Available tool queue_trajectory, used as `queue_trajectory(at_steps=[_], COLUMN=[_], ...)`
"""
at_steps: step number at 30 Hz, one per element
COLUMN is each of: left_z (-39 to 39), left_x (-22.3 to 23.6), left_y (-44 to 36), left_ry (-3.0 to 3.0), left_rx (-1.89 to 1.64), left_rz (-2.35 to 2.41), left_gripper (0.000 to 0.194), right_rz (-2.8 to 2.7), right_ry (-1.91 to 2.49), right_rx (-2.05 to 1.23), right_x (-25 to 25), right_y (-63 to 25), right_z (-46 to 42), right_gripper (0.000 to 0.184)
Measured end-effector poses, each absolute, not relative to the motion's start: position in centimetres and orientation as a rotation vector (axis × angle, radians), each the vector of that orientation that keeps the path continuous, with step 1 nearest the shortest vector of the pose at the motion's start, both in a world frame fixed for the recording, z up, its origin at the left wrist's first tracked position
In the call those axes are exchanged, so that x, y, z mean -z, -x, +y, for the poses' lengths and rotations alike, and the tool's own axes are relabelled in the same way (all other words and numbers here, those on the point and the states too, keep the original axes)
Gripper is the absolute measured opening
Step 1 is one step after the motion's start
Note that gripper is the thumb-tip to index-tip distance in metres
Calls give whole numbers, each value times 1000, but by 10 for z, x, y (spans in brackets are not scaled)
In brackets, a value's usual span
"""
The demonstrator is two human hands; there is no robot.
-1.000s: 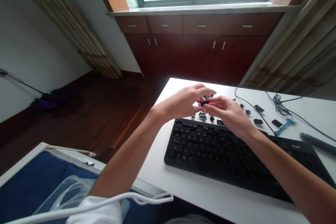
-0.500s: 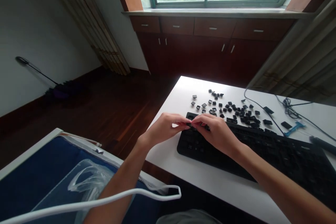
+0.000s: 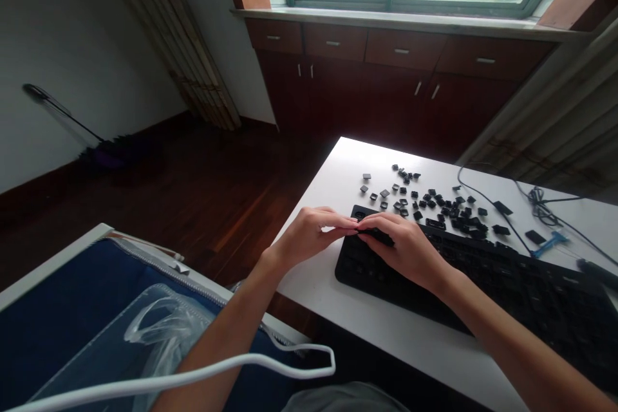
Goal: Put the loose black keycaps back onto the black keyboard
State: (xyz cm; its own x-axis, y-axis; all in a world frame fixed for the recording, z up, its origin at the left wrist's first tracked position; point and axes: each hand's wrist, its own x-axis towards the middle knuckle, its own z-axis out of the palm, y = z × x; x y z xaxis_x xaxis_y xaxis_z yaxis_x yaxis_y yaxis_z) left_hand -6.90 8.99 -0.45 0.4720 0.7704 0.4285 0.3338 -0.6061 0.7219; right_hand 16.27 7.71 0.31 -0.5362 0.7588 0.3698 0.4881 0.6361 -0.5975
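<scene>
A black keyboard [image 3: 386,286] with many keys off lies on the white table [image 3: 316,196]. My left hand [image 3: 309,235] reaches over its left end, thumb and fingers pinched together. Against those fingertips, my right hand [image 3: 408,248] is closed too, just above the keyboard's far left corner. Whatever is between the fingertips is too small and hidden to make out. Loose black keycaps [image 3: 461,212] are scattered on the table beyond the keyboard, some single, some heaped.
A blue tool [image 3: 550,243] and a dark cable [image 3: 541,198] lie at the right. Left of the table stands a white-framed stand with blue fabric [image 3: 58,302], with a clear plastic bag [image 3: 164,325] on it. A white curved bar [image 3: 203,372] crosses in front.
The view has shifted slightly, so the table and keyboard appear a little further right. Both hands stay together at the keyboard's left corner, the right fingers now a bit flatter.
</scene>
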Motion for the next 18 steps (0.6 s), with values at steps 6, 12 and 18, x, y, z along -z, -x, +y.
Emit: queue_trajectory(at_steps=[6,12,18], left_z=[75,54,50], left_x=[2,12,13], left_y=[77,79,75], left_ry=[-2188,-2248,-2370], left_rx=[-980,-944,-863], left_rz=[1077,1183,1185], left_gripper=[29,29,34], right_rz=[-2297,-2435,-2504], right_ry=[991,909,883], right_rx=[-493,-417,-315], right_x=[-6,-7,-4], right_y=[-168,-169,-165], right_z=[75,77,73], right_gripper=[19,25,30])
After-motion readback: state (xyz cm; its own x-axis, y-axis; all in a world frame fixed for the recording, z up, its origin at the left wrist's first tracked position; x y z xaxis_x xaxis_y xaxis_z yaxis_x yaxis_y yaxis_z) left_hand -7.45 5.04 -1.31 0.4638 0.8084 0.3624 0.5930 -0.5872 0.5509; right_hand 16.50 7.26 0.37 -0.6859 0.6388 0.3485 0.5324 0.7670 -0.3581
